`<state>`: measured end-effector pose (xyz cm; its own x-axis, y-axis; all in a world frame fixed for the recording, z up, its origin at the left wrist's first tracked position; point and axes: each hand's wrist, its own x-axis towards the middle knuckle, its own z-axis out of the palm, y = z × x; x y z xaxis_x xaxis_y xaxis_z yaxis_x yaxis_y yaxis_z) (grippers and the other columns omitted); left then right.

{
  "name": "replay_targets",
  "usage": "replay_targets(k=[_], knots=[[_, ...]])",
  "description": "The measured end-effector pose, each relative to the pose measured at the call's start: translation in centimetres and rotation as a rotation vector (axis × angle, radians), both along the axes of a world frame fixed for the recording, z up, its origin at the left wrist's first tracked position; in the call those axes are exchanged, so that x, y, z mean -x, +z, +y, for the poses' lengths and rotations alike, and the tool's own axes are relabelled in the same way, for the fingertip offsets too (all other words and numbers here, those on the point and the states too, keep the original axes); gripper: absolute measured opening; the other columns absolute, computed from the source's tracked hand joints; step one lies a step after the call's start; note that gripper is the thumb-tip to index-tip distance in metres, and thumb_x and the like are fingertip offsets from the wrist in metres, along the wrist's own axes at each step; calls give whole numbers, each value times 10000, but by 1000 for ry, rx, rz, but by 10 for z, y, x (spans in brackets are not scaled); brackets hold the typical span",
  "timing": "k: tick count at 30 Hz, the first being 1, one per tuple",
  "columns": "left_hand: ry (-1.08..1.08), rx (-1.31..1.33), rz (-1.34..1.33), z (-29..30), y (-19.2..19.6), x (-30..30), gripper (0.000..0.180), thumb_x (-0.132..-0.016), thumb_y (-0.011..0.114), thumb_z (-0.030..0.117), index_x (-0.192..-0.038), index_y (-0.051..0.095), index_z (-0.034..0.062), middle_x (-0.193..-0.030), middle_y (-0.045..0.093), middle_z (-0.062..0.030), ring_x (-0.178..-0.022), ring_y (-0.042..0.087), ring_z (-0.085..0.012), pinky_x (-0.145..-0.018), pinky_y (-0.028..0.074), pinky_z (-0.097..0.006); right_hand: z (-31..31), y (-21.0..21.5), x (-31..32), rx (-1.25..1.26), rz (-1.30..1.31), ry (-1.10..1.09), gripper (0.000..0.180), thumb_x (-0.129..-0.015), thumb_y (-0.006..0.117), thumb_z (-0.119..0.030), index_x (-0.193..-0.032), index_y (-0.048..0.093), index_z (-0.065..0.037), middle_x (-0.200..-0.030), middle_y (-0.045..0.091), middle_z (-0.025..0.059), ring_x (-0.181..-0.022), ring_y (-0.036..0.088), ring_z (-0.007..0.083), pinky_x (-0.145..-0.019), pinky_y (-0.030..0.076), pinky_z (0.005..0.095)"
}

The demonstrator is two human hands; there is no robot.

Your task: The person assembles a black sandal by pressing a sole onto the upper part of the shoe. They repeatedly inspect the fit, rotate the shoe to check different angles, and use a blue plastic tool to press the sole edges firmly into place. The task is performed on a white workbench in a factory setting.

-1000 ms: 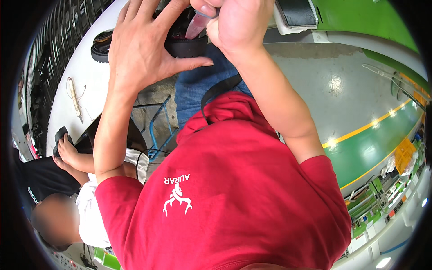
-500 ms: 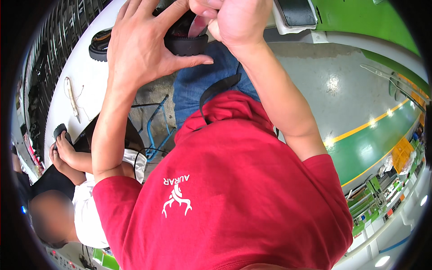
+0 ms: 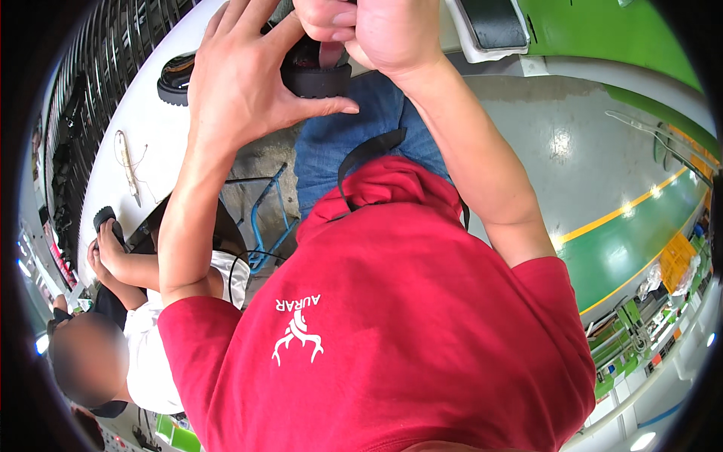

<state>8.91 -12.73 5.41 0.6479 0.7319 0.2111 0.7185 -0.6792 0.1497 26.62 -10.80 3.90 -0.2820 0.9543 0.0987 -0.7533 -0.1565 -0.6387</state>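
Black chunky-soled shoe (image 3: 316,71) held up near the top edge, above the lap in blue jeans (image 3: 339,143). Left hand (image 3: 241,83) spread wide against its side, thumb pressed along the sole. Right hand (image 3: 376,34) curled tight over the top, fingers pinching something pinkish (too hidden to tell what). Second black shoe (image 3: 175,79) lying on the white table (image 3: 143,128) just left of the left hand, thin tool (image 3: 128,162) further along. Lower left: a co-worker's hand (image 3: 105,248) gripping a dark object.
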Motion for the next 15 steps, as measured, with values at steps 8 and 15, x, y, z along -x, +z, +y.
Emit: replay_targets(k=[8,15], knots=[[45,18,20,-1,9,-11,921,-620,960,644,-1317,744,81,-1408,608,-206,-1351,571,-463,-1088,494,-563,-2,6,-10,117,159,-182,627,-1162,379,-638,-781,475,-149,-572,377,-41,-427,325,67,-382,250,251],[81,-1,47,-6,2,-7,947,-632,952,653,-1348,726,77,-1390,611,-197,-1329,578,-465,-1096,482,-584,-11,1,2,79,116,-385,595,-1152,433,-634,-842,460,-127,-596,413,-18,-425,353,84,-388,275,255]])
